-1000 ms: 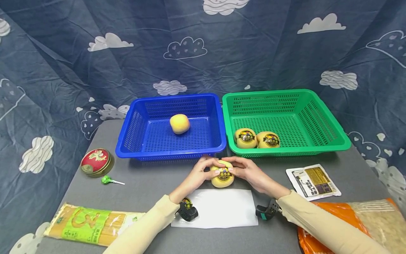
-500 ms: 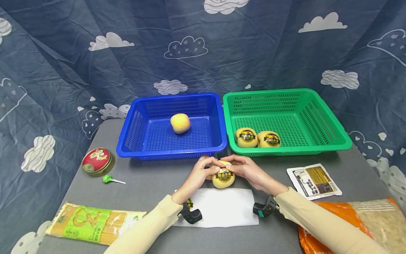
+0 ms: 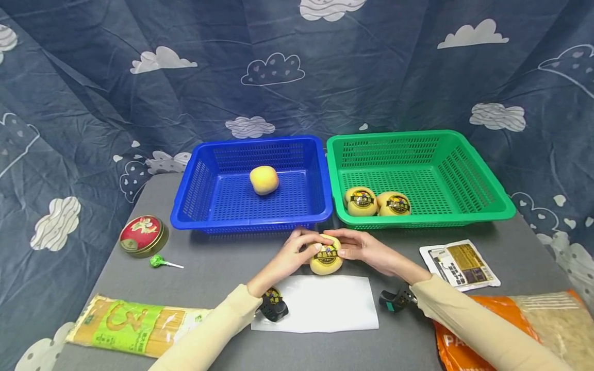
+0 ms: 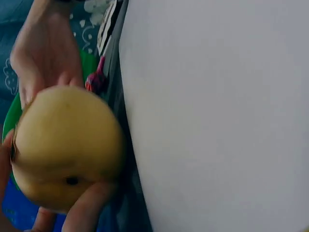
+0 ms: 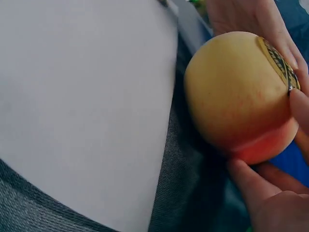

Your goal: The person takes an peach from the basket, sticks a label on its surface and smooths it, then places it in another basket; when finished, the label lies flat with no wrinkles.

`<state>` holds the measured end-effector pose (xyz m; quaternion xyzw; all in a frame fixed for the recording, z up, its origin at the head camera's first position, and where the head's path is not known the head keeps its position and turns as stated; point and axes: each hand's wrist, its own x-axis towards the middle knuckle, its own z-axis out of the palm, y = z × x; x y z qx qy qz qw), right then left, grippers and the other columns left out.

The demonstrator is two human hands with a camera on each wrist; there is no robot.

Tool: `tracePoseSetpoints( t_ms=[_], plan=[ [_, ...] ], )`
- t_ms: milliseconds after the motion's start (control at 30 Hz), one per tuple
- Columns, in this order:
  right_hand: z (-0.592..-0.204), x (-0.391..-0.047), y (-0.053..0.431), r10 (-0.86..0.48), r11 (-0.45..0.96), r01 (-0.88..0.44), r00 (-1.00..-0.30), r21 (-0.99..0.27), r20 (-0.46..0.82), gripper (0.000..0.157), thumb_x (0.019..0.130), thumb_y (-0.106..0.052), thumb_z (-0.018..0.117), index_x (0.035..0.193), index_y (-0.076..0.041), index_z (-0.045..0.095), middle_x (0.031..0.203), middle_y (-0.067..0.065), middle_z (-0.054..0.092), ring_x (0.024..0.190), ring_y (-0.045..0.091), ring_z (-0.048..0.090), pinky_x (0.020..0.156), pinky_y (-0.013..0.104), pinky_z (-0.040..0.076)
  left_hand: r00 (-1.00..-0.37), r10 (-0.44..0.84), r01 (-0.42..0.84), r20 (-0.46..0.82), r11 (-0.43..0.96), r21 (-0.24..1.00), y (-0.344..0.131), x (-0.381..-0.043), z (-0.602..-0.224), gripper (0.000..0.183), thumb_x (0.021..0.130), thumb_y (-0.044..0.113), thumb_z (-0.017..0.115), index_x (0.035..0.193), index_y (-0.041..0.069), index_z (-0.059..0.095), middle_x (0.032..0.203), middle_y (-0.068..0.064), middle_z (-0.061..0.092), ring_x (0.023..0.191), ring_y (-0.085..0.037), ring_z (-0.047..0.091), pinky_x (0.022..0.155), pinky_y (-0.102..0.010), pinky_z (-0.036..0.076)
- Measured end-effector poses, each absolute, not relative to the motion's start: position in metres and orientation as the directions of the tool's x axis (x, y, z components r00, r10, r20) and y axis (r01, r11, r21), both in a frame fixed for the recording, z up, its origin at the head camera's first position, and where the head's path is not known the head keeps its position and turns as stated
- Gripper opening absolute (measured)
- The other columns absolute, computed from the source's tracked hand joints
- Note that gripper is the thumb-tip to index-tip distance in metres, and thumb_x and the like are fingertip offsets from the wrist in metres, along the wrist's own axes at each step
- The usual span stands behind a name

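Both hands hold a yellow apple [image 3: 326, 268] between them, just beyond the white sheet [image 3: 329, 306]. A black-and-gold label [image 3: 327, 254] covers the side facing the head camera. My left hand [image 3: 291, 257] grips the apple's left side, its thumb at the label's upper left. From the right, my right hand [image 3: 373, 253] has curved fingers over the top and its thumb at the label's right edge. A small dark hollow shows on the apple [image 4: 67, 140] in the left wrist view; the right wrist view shows a red blush low on the apple [image 5: 231, 92]. Another label [image 3: 274, 295] is partly hidden by my left wrist.
The blue basket [image 3: 250, 222] holds one yellow fruit [image 3: 264, 180]. The green basket [image 3: 427, 220] holds labelled fruits [image 3: 361, 206]. Around lie a red tin [image 3: 141, 233], a lollipop [image 3: 158, 260], a noodle pack [image 3: 125, 327], a white packet [image 3: 459, 265] and an orange bag [image 3: 482, 314].
My right thumb has shifted from the label's top to its right edge, and the right wrist has swung slightly right. The left wrist has moved a little left. The apple stays in place.
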<state>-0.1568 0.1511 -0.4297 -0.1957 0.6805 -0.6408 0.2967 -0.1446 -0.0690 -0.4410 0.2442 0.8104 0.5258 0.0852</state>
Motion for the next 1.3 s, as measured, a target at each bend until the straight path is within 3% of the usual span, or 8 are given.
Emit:
tracePoseSetpoints(
  t_ms=[200,400,500,633,733,967,1167,1300],
  plan=[
    [-0.429,-0.152,0.141,-0.645,0.172,-0.105,-0.764,-0.98,-0.031,0.058,0.081,-0.011,0.067,0.13,0.001,0.038,0.124,0.019,0.048,0.114,0.028,0.047,0.088,0.029,0.043,-0.851,0.52,0.274,0.078,0.313,0.909,-0.072,-0.146,-0.441,0.039,0.074,0.027,0.074,0.111,0.024,0.064,0.117,0.002,0.043,0.108,-0.015,0.036,0.089,-0.038,0.035],
    [-0.43,-0.155,0.143,-0.656,0.187,-0.175,-0.755,-0.967,0.01,0.052,0.081,-0.005,0.065,0.127,0.003,0.041,0.124,0.019,0.048,0.113,0.029,0.048,0.088,0.028,0.043,-0.837,0.546,0.179,0.015,0.249,0.952,-0.076,-0.146,-0.438,0.037,0.081,0.018,0.067,0.117,0.019,0.062,0.122,0.002,0.041,0.112,-0.013,0.033,0.093,-0.039,0.03],
    [-0.428,-0.154,0.142,-0.666,0.175,-0.172,-0.746,-0.969,0.012,0.05,0.083,-0.003,0.063,0.127,0.005,0.039,0.126,0.021,0.045,0.115,0.031,0.045,0.09,0.031,0.041,-0.836,0.549,0.148,0.004,0.217,0.965,-0.076,-0.142,-0.428,0.036,0.083,0.012,0.063,0.119,0.012,0.06,0.124,-0.005,0.04,0.114,-0.018,0.034,0.094,-0.042,0.029],
    [-0.423,-0.147,0.135,-0.608,0.354,-0.301,-0.794,-0.885,0.026,0.059,0.079,-0.022,0.07,0.125,-0.002,0.04,0.114,0.015,0.055,0.098,0.022,0.056,0.079,0.029,0.048,-0.827,0.56,0.197,0.054,0.197,0.96,-0.075,-0.137,-0.415,0.037,0.083,0.005,0.062,0.119,0.002,0.058,0.123,-0.018,0.039,0.114,-0.029,0.035,0.093,-0.049,0.029],
    [-0.421,-0.143,0.13,-0.55,0.487,-0.349,-0.835,-0.8,0.029,0.067,0.071,-0.034,0.075,0.124,-0.007,0.042,0.103,0.009,0.061,0.084,0.016,0.059,0.066,0.026,0.048,-0.817,0.569,0.258,0.095,0.213,0.942,-0.075,-0.139,-0.419,0.038,0.082,0.005,0.063,0.119,0.001,0.057,0.122,-0.019,0.039,0.113,-0.03,0.036,0.092,-0.049,0.031],
    [-0.427,-0.153,0.14,-0.622,0.203,-0.107,-0.782,-0.973,-0.043,0.062,0.074,-0.003,0.072,0.128,0.001,0.041,0.121,0.021,0.051,0.11,0.029,0.051,0.085,0.03,0.045,-0.788,0.61,0.301,0.085,0.262,0.917,-0.08,-0.151,-0.445,0.046,0.082,0.02,0.065,0.126,0.017,0.054,0.125,-0.004,0.038,0.116,-0.021,0.033,0.093,-0.038,0.03],
    [-0.435,-0.161,0.153,-0.674,0.108,0.025,-0.733,-0.994,-0.092,0.062,0.077,-0.002,0.067,0.132,0.0,0.039,0.129,0.018,0.046,0.116,0.025,0.046,0.089,0.032,0.043,-0.749,0.657,0.322,0.081,0.254,0.912,-0.081,-0.149,-0.431,0.052,0.081,0.012,0.066,0.13,0.007,0.049,0.129,-0.014,0.036,0.118,-0.029,0.031,0.093,-0.043,0.031],
    [-0.436,-0.162,0.156,-0.688,0.098,0.057,-0.718,-0.994,-0.109,0.06,0.081,-0.002,0.064,0.134,0.001,0.037,0.131,0.018,0.044,0.117,0.023,0.045,0.089,0.031,0.042,-0.777,0.628,0.306,0.051,0.305,0.902,-0.081,-0.154,-0.442,0.056,0.075,0.017,0.072,0.128,0.017,0.052,0.128,-0.007,0.039,0.118,-0.021,0.033,0.094,-0.039,0.031]
  ],
)
